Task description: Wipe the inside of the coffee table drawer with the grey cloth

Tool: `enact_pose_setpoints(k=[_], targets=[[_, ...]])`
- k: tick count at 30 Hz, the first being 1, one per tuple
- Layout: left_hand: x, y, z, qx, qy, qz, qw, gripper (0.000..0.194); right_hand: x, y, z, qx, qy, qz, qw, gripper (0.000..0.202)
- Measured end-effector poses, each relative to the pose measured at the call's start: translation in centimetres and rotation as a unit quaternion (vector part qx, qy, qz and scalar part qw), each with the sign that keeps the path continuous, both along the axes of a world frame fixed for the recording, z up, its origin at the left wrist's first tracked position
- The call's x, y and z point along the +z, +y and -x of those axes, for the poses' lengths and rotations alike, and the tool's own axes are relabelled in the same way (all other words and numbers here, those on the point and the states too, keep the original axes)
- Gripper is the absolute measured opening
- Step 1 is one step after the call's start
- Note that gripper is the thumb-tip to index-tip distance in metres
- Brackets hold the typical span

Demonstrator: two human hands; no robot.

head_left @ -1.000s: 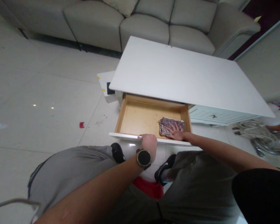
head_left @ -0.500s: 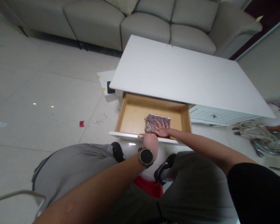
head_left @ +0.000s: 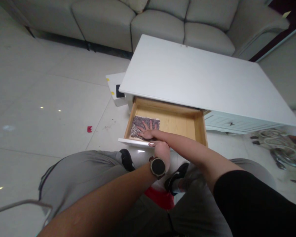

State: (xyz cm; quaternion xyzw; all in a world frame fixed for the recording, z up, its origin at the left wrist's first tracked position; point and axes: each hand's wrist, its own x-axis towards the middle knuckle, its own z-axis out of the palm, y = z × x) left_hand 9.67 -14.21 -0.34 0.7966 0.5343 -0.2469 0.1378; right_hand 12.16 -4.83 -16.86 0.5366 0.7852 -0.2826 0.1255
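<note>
Spread flat, my right hand (head_left: 147, 132) presses on a folded grey-brown patterned cloth (head_left: 138, 121). The cloth lies in the left end of a pulled-out wooden drawer (head_left: 179, 126), close to its left side wall. My left hand (head_left: 162, 149), with a watch on the wrist, grips the top edge of the white drawer front (head_left: 133, 142). Its thumb side rests along that edge, and most of its fingers are hidden. The right forearm crosses over the drawer front just beyond the left hand.
The drawer belongs to a white coffee table (head_left: 199, 75) with a second, shut drawer (head_left: 239, 122) at the right. Behind it stands a grey sofa (head_left: 158, 28). A white box (head_left: 113, 80) is at the left, a red scrap (head_left: 89, 129) on the floor, and coiled hoses (head_left: 273, 138) lie right.
My right hand has slid the cloth leftward in the drawer, from the middle to the left end. My left hand has kept its grip on the drawer front.
</note>
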Motion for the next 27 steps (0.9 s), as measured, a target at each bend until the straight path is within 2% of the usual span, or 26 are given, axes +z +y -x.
enact_pose_setpoints(k=[4, 7, 14, 20, 22, 27], targets=[[0.2, -0.1, 0.1, 0.006, -0.036, -0.005, 0.999, 0.045, 0.3, 2.0, 1.7, -0.061, -0.029, 0.021, 0.997, 0.075], [0.3, -0.2, 0.2, -0.006, -0.022, -0.010, 1.000, 0.046, 0.8, 3.4, 2.3, -0.070, -0.032, 0.041, 0.996, 0.069], [0.3, 0.0, 0.3, -0.035, -0.016, -0.001, 0.999, 0.048, 2.5, 7.2, 1.7, -0.076, -0.036, 0.066, 0.994, 0.068], [0.1, 0.4, -0.1, -0.001, -0.012, 0.015, 1.000, 0.049, 2.1, 10.6, 1.2, -0.131, -0.051, 0.042, 0.989, 0.068], [0.1, 0.5, -0.1, -0.011, -0.010, 0.021, 1.000, 0.048, 2.0, 11.0, 0.9, -0.131, -0.051, 0.032, 0.990, 0.069], [0.1, 0.4, -0.1, -0.008, -0.039, 0.017, 0.999, 0.047, 2.0, 10.9, -1.3, -0.082, -0.058, 0.021, 0.995, 0.070]])
